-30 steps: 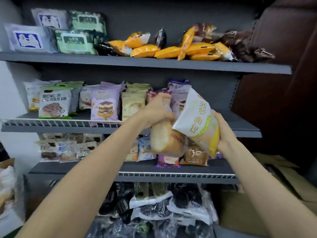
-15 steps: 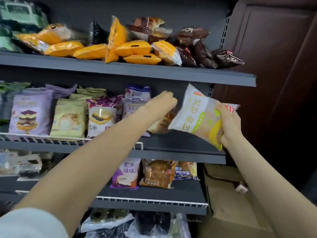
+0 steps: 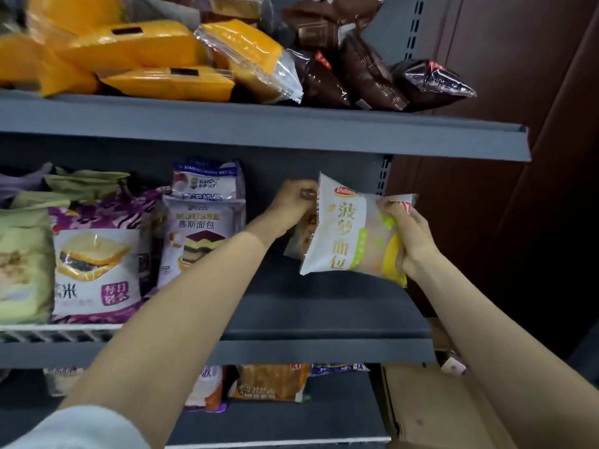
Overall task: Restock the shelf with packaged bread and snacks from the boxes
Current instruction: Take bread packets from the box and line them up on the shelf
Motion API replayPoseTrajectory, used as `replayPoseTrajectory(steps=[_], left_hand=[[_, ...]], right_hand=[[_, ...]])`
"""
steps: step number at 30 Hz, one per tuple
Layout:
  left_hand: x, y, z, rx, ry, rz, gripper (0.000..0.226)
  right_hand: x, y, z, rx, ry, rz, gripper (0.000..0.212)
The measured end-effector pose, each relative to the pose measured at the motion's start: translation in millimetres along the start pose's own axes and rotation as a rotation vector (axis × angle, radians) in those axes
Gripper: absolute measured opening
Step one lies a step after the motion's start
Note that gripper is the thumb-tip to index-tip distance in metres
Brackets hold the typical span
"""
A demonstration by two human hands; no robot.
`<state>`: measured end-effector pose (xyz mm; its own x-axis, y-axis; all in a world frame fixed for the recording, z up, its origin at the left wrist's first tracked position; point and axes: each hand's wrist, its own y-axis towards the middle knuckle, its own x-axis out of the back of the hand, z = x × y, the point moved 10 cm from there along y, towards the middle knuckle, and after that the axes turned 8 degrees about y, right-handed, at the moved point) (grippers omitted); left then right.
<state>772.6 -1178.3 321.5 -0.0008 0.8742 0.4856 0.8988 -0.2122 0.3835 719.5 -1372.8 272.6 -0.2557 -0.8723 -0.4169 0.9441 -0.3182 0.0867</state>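
While both arms reach toward a grey metal shelf unit, the right hand (image 3: 410, 234) grips a white bread packet (image 3: 351, 236) with yellow and green print, fingers curled round its right end. The packet hangs tilted in the air above the bare right part of the middle shelf (image 3: 324, 322), not touching it. Just left of the white packet and partly hidden behind it, the left hand (image 3: 296, 205) holds a second, clear-wrapped bread packet (image 3: 303, 233); its fingers curl over the top, though most of that packet is covered.

Farther left of the white packet, standing upright on the same shelf, are a pale mousse bread bag (image 3: 199, 234), a purple sandwich bread bag (image 3: 97, 264) and green bags (image 3: 22, 264) at the frame's edge. Above the white packet, the upper shelf (image 3: 259, 124) carries a heap of orange-wrapped cakes (image 3: 155, 56) and dark brown packets (image 3: 366, 66). Below it, the lower shelf (image 3: 285, 422) shows more packets, mostly hidden. Down and right of the white packet sits a brown cardboard box (image 3: 428, 409) beside the shelving.
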Motion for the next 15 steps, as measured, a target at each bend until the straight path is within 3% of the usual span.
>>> replayPoseTrajectory(steps=[3,7,13,15], left_hand=[[-12.4,6.9,13.9,0.135,-0.161,0.075,0.032],[-20.9,9.8,25.4,0.148,-0.284,0.094,0.033],[-26.2,9.9,26.7,0.117,-0.368,0.128,0.031],[-22.8,10.7,30.3,0.128,-0.375,0.096,0.030]], right_hand=[[-7.5,15.4,-10.1,-0.083,0.005,0.101,0.007],[-14.6,28.2,-25.0,-0.192,-0.069,0.218,0.021],[-0.8,49.6,-32.6,-0.205,-0.065,0.076,0.037],[2.7,53.4,-35.4,-0.203,-0.013,0.017,0.029]])
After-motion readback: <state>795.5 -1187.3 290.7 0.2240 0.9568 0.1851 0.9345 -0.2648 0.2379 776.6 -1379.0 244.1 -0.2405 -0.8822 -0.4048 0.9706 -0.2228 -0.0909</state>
